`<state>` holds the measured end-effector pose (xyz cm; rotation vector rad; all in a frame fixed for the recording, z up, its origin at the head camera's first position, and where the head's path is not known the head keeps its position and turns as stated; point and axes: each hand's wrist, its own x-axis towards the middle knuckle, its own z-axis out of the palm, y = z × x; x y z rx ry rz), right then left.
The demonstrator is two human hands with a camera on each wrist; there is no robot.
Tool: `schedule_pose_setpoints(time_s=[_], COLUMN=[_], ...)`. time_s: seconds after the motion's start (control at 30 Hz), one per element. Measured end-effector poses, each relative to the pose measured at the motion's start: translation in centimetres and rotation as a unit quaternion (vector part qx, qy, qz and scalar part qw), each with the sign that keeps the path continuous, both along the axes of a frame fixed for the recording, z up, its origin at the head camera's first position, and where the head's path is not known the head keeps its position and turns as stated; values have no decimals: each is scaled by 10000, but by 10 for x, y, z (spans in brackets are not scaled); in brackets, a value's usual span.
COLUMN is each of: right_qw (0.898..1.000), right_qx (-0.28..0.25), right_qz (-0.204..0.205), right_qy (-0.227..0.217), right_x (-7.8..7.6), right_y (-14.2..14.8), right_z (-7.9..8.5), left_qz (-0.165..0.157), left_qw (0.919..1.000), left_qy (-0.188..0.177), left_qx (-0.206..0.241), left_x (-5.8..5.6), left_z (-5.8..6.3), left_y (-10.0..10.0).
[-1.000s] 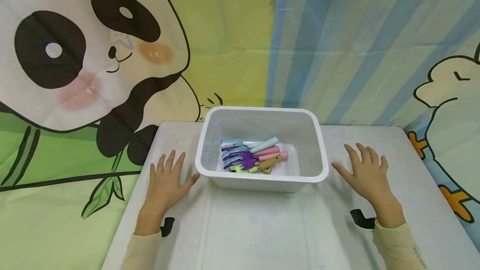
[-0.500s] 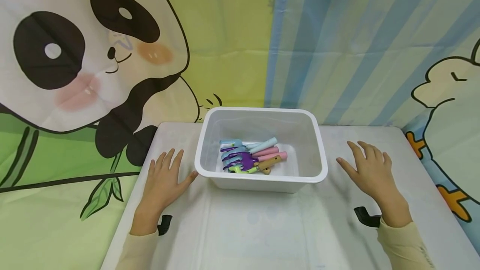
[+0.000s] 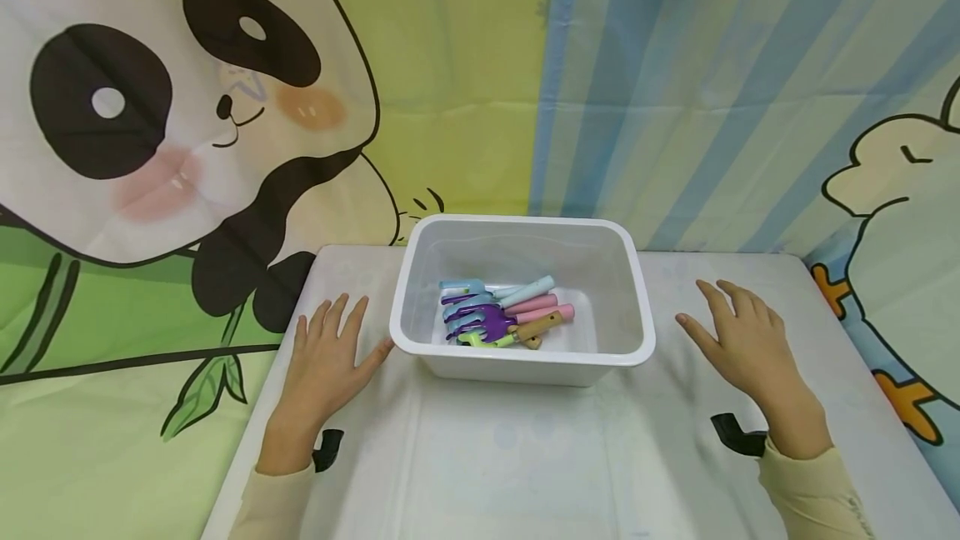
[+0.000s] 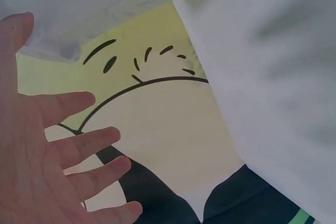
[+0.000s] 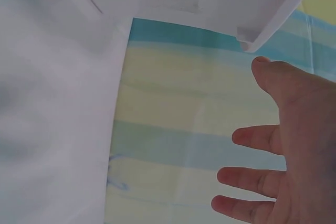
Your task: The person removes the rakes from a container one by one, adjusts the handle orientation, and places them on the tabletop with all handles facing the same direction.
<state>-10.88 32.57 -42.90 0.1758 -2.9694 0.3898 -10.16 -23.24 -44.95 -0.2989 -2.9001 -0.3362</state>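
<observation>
A white plastic bin stands on the table and holds a pile of small garden tools. Among them are a purple hand fork, light blue handles, pink handles and a green-headed tool with a wooden handle. My left hand is spread beside the bin's left side, its thumb at the rim corner; whether it touches, I cannot tell. To the right, my right hand hovers apart from the bin, fingers extended and holding nothing. Both wrist views show the spread fingers near the bin's underside.
The white table extends in front of the bin and on both sides. Behind it hangs a cloth backdrop with a panda and blue stripes. A black wrist mount piece shows at the left wrist, another at the right.
My right hand has drifted a little to the right, away from the bin. The left hand has shifted very slightly left. Bin and tools stay in place.
</observation>
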Motion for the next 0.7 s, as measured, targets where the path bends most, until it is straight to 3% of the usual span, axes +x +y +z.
schedule_pose_setpoints(time_s=[0.7], right_qw=[9994], right_qx=[132], right_qz=[209], right_qy=[260], right_x=[3], right_y=[-7], right_z=[20], left_qz=[-157], left_qw=[9996], left_qy=[228], left_qx=[-41], left_x=[7], left_z=[18], left_y=[6])
